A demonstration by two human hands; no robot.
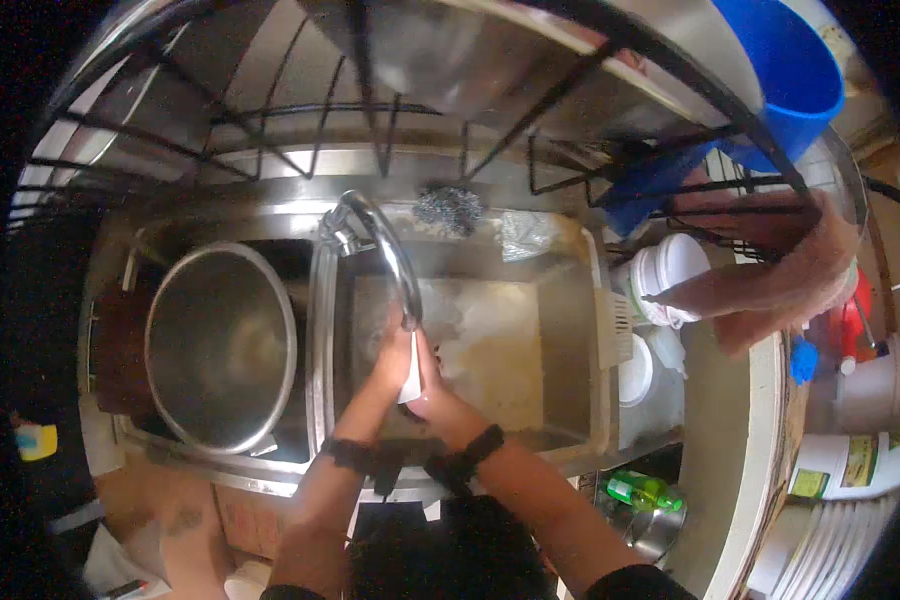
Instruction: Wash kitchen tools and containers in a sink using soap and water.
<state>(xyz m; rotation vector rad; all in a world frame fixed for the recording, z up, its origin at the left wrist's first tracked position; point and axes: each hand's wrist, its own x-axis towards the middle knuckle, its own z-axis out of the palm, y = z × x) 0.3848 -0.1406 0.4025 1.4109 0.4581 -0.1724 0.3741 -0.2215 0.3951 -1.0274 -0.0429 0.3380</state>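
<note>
My left hand point(393, 358) and my right hand point(432, 392) are pressed together under the chrome faucet point(398, 262), above the right sink basin point(575, 350). Between them runs a white streak that looks like water falling from the spout. The left fingers stretch up beside the spout. My right hand lies edge-on against the left one, its fingers extended and partly hidden. No held object can be made out. Dark bands circle both wrists. Cloudy water point(490, 340) covers the basin floor.
A large round metal pot point(220, 350) fills the left basin. Behind the faucet lie a steel scrubber point(448, 208) and a clear crumpled wrapper point(525, 236). A black wire rack point(370, 100) overhangs the sink. At right are white tubs point(670, 265), a pink cloth point(770, 290) and a blue container point(795, 75).
</note>
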